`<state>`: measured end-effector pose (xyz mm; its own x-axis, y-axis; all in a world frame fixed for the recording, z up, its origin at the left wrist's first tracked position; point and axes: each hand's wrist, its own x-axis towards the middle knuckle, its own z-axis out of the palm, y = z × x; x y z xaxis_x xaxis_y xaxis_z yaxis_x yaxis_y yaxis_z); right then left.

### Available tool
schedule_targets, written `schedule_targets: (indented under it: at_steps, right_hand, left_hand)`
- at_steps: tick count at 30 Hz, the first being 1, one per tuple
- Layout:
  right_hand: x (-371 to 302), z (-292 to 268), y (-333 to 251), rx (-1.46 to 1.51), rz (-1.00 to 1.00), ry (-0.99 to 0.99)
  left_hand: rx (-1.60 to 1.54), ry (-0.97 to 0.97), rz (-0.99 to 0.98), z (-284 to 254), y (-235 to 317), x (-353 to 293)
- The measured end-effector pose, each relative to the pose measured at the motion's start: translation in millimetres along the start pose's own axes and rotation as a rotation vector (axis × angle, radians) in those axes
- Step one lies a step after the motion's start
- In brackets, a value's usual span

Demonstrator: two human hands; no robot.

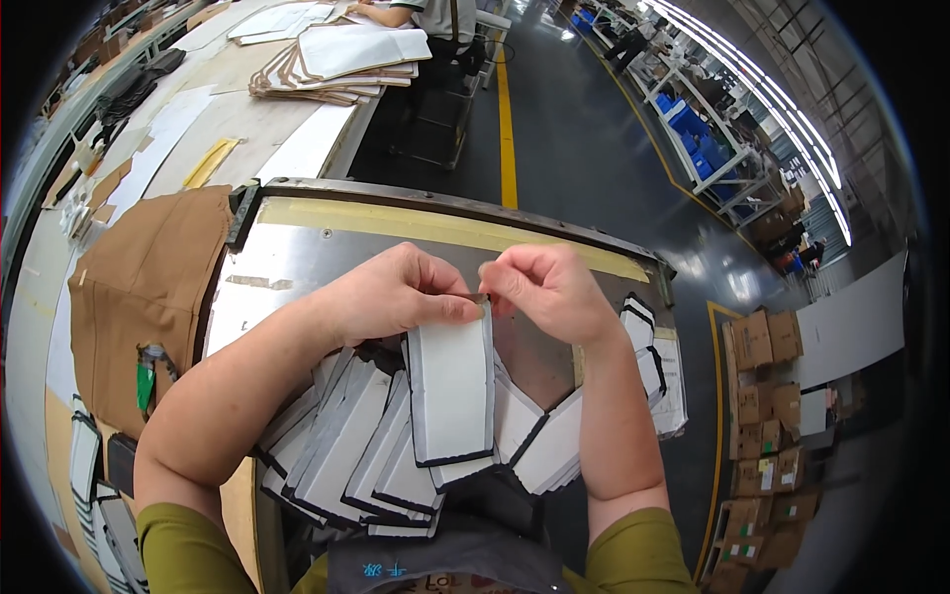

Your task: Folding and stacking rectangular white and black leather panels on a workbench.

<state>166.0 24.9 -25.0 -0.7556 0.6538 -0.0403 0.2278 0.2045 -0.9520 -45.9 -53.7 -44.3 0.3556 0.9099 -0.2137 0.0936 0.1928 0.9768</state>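
Over the front of a metal-topped bench [307,252], both hands meet at the far edge of a white panel [452,391] with grey side margins and a black near edge. My left hand [406,292] pinches its far edge between thumb and fingers. My right hand [549,287] is closed in a pinch at the panel's far right corner; what lies between its fingertips is too small to make out. Beneath and to the left fan out several similar white panels [341,455] with black edges. More of them [554,441] lie under my right forearm.
A brown sheet [148,297] hangs over the left table, with a green-and-black item [148,381] on it. Farther off are stacked white sheets [346,54] and a person [435,20]. Cardboard boxes [767,436] stand at right; blue bins [693,129] fill a rack beyond the aisle.
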Motion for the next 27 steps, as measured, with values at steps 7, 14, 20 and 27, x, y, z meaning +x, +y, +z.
schedule_targets:
  at_steps: [7, 14, 20, 27]
  right_hand:
    - [-2, -3, -2, 0.043, 0.018, -0.121]
    - [-1, -5, -1, 0.086, 0.006, -0.127]
    - [-5, -12, -6, 0.143, 0.044, -0.144]
    - [-6, -13, -5, 0.168, 0.020, -0.174]
  left_hand:
    - [0.074, 0.018, 0.034, 0, 3, 0]
    - [0.115, 0.010, 0.155, -2, 2, -1]
    - [0.154, 0.033, 0.167, 0, 3, -1]
    - [0.122, 0.006, 0.124, -3, 3, -1]
